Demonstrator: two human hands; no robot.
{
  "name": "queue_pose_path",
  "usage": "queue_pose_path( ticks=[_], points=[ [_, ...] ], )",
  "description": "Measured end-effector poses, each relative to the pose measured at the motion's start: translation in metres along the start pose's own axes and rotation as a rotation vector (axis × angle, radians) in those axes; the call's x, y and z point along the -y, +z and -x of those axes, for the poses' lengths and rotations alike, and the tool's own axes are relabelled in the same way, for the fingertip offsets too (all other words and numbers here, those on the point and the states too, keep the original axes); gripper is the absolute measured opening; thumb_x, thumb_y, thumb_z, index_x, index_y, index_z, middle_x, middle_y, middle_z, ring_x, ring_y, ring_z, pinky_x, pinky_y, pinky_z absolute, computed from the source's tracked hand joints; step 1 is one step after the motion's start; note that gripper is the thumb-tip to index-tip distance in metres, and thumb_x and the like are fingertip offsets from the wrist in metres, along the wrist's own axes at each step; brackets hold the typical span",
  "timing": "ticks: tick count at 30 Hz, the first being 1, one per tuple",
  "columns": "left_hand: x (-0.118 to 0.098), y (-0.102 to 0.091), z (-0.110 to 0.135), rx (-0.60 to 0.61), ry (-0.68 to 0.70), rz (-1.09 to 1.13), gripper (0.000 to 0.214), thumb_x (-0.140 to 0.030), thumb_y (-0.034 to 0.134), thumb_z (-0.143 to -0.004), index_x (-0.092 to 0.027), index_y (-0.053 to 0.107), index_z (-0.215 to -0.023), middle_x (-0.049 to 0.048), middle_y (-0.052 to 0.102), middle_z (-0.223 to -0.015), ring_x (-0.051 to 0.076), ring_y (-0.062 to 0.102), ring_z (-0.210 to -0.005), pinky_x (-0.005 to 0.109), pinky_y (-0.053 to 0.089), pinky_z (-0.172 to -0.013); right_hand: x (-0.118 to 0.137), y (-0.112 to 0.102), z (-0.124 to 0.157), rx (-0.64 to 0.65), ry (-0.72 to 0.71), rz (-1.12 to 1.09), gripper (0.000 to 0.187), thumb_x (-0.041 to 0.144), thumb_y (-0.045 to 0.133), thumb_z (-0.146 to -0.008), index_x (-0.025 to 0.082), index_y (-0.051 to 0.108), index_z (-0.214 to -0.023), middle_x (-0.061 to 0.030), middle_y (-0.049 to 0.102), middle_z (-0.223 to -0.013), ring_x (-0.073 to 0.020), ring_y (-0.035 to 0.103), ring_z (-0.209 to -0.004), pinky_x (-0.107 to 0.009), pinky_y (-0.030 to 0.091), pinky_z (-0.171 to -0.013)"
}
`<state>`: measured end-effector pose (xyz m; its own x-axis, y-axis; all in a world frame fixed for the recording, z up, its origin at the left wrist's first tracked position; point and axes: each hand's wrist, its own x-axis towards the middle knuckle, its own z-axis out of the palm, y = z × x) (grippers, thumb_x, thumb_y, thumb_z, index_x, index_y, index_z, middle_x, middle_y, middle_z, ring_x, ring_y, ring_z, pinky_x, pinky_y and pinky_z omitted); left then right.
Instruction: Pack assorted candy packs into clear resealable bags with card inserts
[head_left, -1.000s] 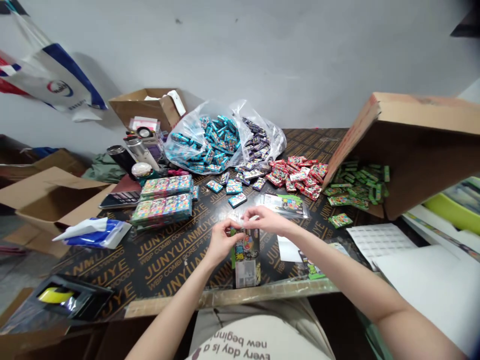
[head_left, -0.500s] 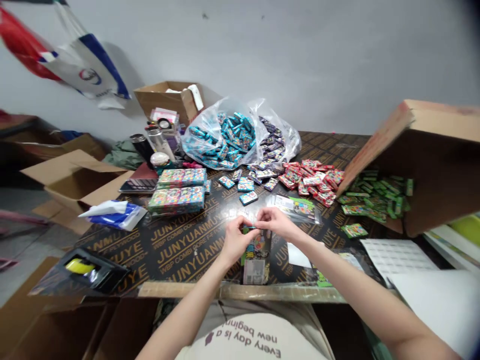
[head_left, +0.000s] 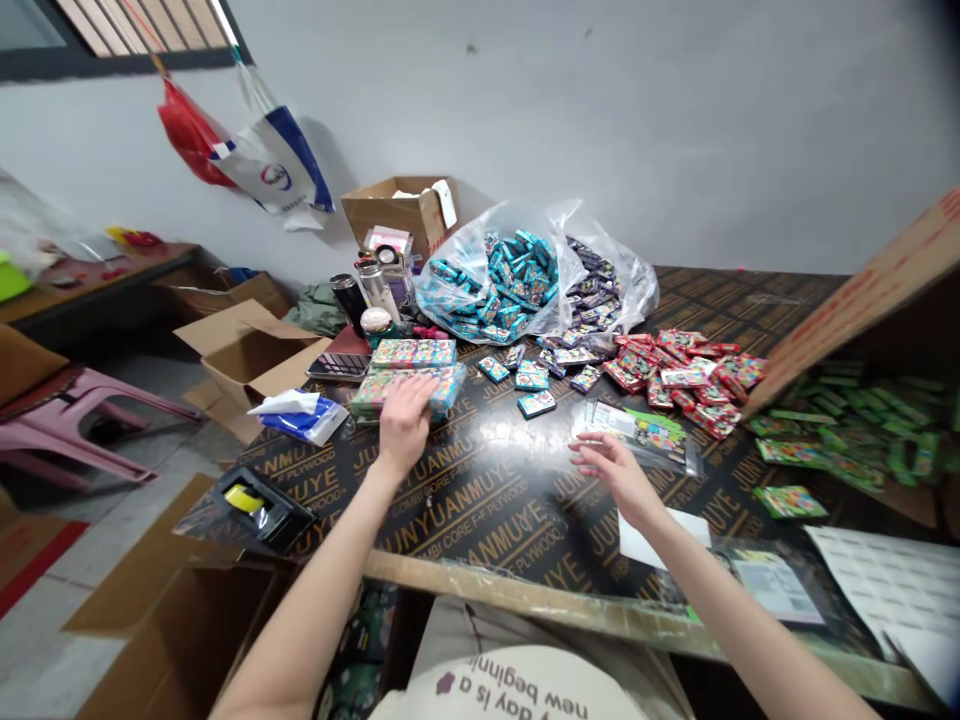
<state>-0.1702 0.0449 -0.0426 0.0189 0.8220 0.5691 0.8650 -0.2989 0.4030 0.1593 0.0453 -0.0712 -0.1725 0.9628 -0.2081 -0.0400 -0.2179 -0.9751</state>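
Left hand (head_left: 405, 420) rests flat, fingers spread and not gripping, on two shrink-wrapped bundles of multicoloured little boxes (head_left: 414, 353) by the left edge of the dark printed plywood bench (head_left: 480, 500).
The bundles look light and stiff, with glossy film likely to slip, so the long sides seem the best place to hold. Right hand (head_left: 611, 465) hovers open and empty near the clear plastic sleeves (head_left: 645, 432). The crumpled blue-and-white plastic bag (head_left: 300, 415) and loose blue packets (head_left: 536, 403) crowd either side.

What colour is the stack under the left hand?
Multicoloured print, mostly green, pink and blue. The stack under the left hand shows best in the head view.
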Motion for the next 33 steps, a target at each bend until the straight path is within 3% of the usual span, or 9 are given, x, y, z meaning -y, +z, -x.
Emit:
queue_pose_path(
  ticks=[3,6,9,12,17,20,25,30,33],
  points=[
    [0.044,0.013,-0.015,0.208,0.041,-0.216,0.042,-0.022,0.05,-0.079,-0.018,0.052,-0.121,0.0113,0.052,-0.128,0.028,0.041,-0.123,0.052,0.022,-0.104,-0.012,-0.001,0.008,0.108,-0.02,0.115,0.03,0.039,0.06,-0.073,0.018,0.056,-0.094,-0.0073,0.064,-0.096,-0.0168,0.061,-0.08,-0.028,0.045,-0.069],
    [0.059,0.022,-0.015,0.242,0.075,-0.296,0.057,-0.036,0.058,-0.075,-0.014,0.046,-0.126,0.0162,0.046,-0.132,0.031,0.034,-0.127,0.051,0.021,-0.104,-0.022,-0.009,0.016,0.157,-0.081,0.247,0.026,0.038,0.056,-0.077,0.017,0.059,-0.091,-0.0049,0.064,-0.087,-0.0168,0.06,-0.079,-0.028,0.045,-0.069],
    [0.043,0.031,-0.004,0.153,0.096,-0.327,0.066,-0.044,0.056,-0.076,-0.012,0.038,-0.131,0.0194,0.039,-0.136,0.032,0.029,-0.129,0.054,0.016,-0.104,-0.03,-0.032,0.014,0.093,-0.188,0.459,0.022,0.035,0.053,-0.079,0.017,0.06,-0.091,-0.0048,0.064,-0.086,-0.0182,0.059,-0.08,-0.031,0.045,-0.073],
    [0.016,0.049,0.017,0.105,0.13,-0.218,0.058,-0.04,0.049,-0.082,-0.014,0.037,-0.132,0.0172,0.036,-0.139,0.028,0.031,-0.129,0.051,0.017,-0.105,-0.034,-0.067,-0.004,-0.08,-0.296,0.82,0.028,0.034,0.056,-0.077,0.017,0.06,-0.099,-0.0094,0.062,-0.104,-0.0225,0.056,-0.098,-0.036,0.041,-0.087],
    [-0.01,0.089,0.056,0.378,0.18,0.017,0.034,-0.044,0.053,-0.078,-0.017,0.066,-0.094,0.0136,0.062,-0.113,0.027,0.056,-0.107,0.049,0.031,-0.101,-0.024,-0.126,-0.051,-0.124,-0.201,1.425,0.073,0.043,0.065,-0.07,0.015,0.037,-0.131,-0.02,0.033,-0.137,-0.0341,0.024,-0.13,-0.051,0.023,-0.101],
    [-0.015,0.095,0.062,0.398,-0.035,0.185,0.034,-0.046,0.053,-0.077,-0.017,0.068,-0.089,0.0126,0.066,-0.104,0.026,0.061,-0.097,0.044,0.043,-0.091,-0.023,-0.139,-0.067,-0.036,-0.199,1.444,0.064,0.038,0.063,-0.074,0.016,0.039,-0.129,-0.0198,0.042,-0.131,-0.0325,0.033,-0.126,-0.049,0.029,-0.099],
    [-0.048,0.091,0.055,0.468,-0.378,0.537,0.036,-0.047,0.063,-0.068,-0.018,0.068,-0.089,0.0095,0.068,-0.099,0.026,0.06,-0.098,0.043,0.041,-0.093,-0.025,-0.13,-0.056,0.027,-0.293,1.376,0.024,0.018,0.048,-0.085,0.015,0.056,-0.108,-0.015,0.061,-0.107,-0.0246,0.056,-0.104,-0.039,0.043,-0.089],
    [-0.101,0.094,0.052,0.615,-0.995,1.282,0.063,-0.068,0.044,-0.072,-0.013,0.064,-0.097,0.0145,0.067,-0.099,0.026,0.064,-0.088,0.043,0.046,-0.084,-0.006,-0.077,-0.012,0.005,-0.577,1.088,0.035,0.015,0.034,-0.089,0.019,0.052,-0.12,-0.0104,0.058,-0.119,-0.0207,0.052,-0.113,-0.04,0.038,-0.098],
    [-0.123,0.085,0.053,0.871,-1.034,1.678,0.077,-0.074,0.032,-0.072,-0.013,0.057,-0.111,0.0169,0.064,-0.106,0.029,0.062,-0.092,0.048,0.045,-0.082,0.002,-0.036,0.022,0.412,-0.784,0.837,0.033,0.022,0.043,-0.088,0.025,0.054,-0.119,-0.0043,0.053,-0.126,-0.0193,0.044,-0.121,-0.042,0.03,-0.106]
  ],
)
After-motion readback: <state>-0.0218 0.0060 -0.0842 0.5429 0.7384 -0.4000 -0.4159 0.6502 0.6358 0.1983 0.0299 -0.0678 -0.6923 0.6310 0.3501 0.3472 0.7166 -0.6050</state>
